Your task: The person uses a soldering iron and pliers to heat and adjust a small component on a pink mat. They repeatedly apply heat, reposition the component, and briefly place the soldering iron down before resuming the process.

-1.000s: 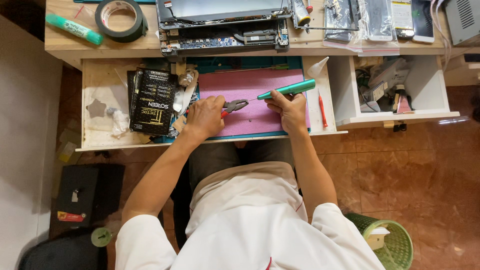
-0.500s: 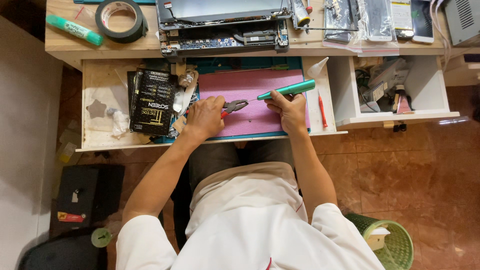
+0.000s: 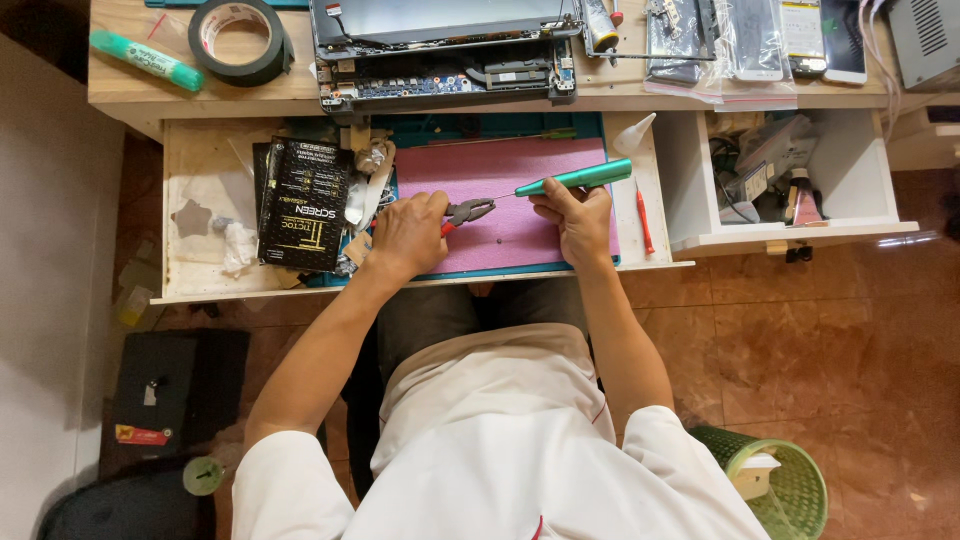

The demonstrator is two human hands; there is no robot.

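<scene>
Comparing with the earlier frames, I note almost no change: at centre frame my left hand (image 3: 408,235) stays closed on the pliers (image 3: 466,211) and my right hand (image 3: 578,215) on the green driver (image 3: 574,179), tips meeting over the pink mat (image 3: 500,165), so work continues in place.

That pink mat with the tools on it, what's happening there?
A person sits at a pull-out desk shelf, working over the pink mat. The left hand holds small pliers, while the right hand holds a green pen-shaped screwdriver whose thin tip points toward the plier nose. An opened laptop with exposed circuit boards lies on the desktop above. A roll of black tape sits to the left, and a black box rests beside the mat.
</scene>
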